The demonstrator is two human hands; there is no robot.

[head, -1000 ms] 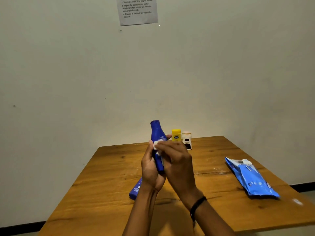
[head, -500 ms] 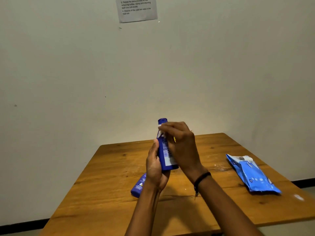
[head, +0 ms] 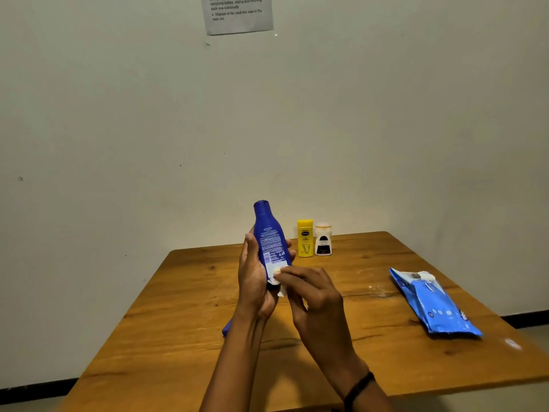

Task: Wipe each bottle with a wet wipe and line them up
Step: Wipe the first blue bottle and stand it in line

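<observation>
Left hand is wrapped round the lower half of the blue bottle, holding it upright in the air above the middle of the surface. Right hand pinches a small white wet wipe at the fingertips, pressed against the bottle's base.

Here's the worry. The grip sits low and the tall neck stands free above it, so a damp, slick shell could slide through those fingers or tip over the top. The wipe is only a scrap held at the tips, so a firmer rub might pull it loose.

At the far edge, the yellow bottle and the white bottle stand just beside each other. Setting the blue one down next to them carelessly could topple both. Another blue item peeks out behind the left forearm, and that arm could nudge it.

Now the writing. The paper notice on the wall reads roughly "Repeat the same process for the remaining bottles, wiping and returning each one individually", then "4. Dispose of the used wet wipe in the trash bin".

The blue bottle shows fine white print and a barcode, too small to read. The yellow bottle carries a dark oval badge that I can't read. The blue wipes pack on the right has white lettering at its near end, and I can't make that out either.
</observation>
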